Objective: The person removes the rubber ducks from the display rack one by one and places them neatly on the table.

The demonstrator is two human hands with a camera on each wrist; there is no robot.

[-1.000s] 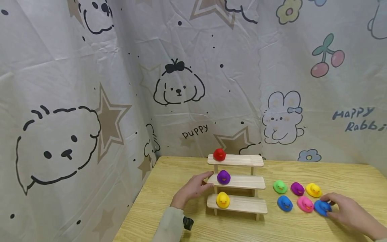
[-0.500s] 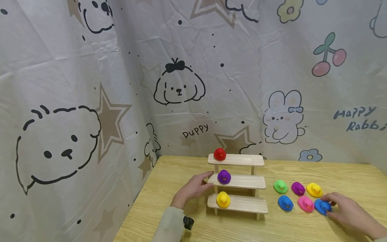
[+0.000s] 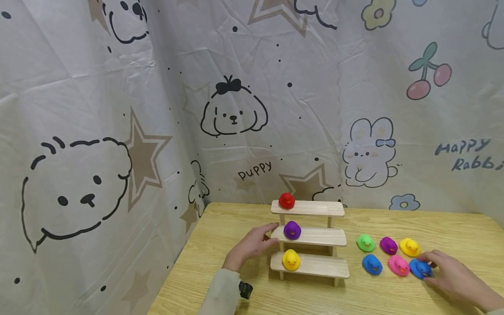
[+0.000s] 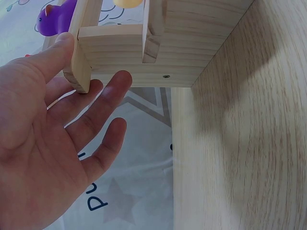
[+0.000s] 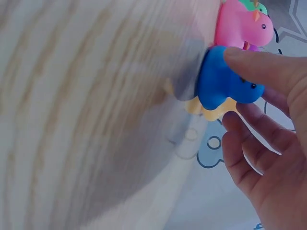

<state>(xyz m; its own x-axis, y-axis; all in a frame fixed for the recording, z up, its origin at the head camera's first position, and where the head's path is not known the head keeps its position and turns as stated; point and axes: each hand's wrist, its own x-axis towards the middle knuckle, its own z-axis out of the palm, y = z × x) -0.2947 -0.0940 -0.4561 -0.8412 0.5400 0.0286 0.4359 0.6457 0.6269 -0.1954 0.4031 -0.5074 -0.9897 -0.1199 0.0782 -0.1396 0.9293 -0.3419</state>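
Observation:
My left hand (image 3: 252,244) grips the left end of the middle board of a three-tier wooden shelf (image 3: 323,236). In the left wrist view the thumb (image 4: 62,48) lies on one face of that board, with fingers behind it. A red rubber duck (image 3: 286,201) sits on the top board, a purple duck (image 3: 292,230) on the middle and a yellow duck (image 3: 291,260) on the bottom, all towards the left. At the right, my right hand (image 3: 453,273) holds a blue duck (image 3: 420,269) between thumb and fingers, down at the table.
Beside the held duck stand a pink duck (image 3: 399,265) and another blue duck (image 3: 372,264). Behind them are a green duck (image 3: 365,243), a magenta duck (image 3: 388,246) and a second yellow duck (image 3: 410,247). A printed curtain (image 3: 299,109) hangs behind the wooden table (image 3: 204,245).

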